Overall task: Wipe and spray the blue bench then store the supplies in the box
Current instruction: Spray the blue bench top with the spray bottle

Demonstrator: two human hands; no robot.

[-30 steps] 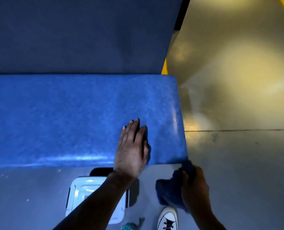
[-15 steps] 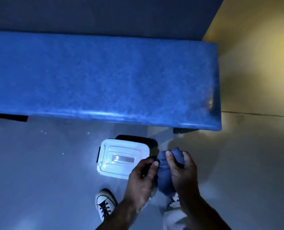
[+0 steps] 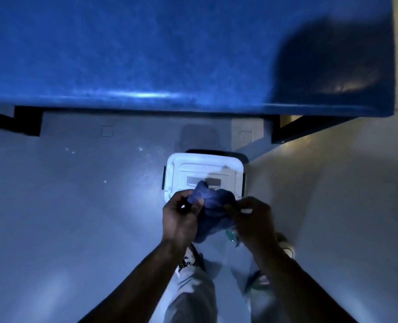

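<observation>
The blue bench (image 3: 146, 54) fills the top of the view, its right end near the yellow floor. On the grey floor in front of it stands a white lidded box (image 3: 193, 169) with black side latches, its lid on. A crumpled blue cloth (image 3: 213, 203) is bunched between both hands just above the box's near edge. My left hand (image 3: 180, 220) pinches its left side and my right hand (image 3: 254, 220) grips its right side. A teal bit of a spray bottle (image 3: 231, 235) peeks out below the cloth, mostly hidden.
Black bench legs (image 3: 293, 131) show under the bench at the right, and another black leg (image 3: 18, 122) at the left. My own legs and a white shoe (image 3: 190, 258) are below my hands. Grey floor (image 3: 65, 206) spreads to the left.
My left hand left the bench top and joined the right on the cloth. The view tipped down and closer, so the box now sits just beyond my hands.
</observation>
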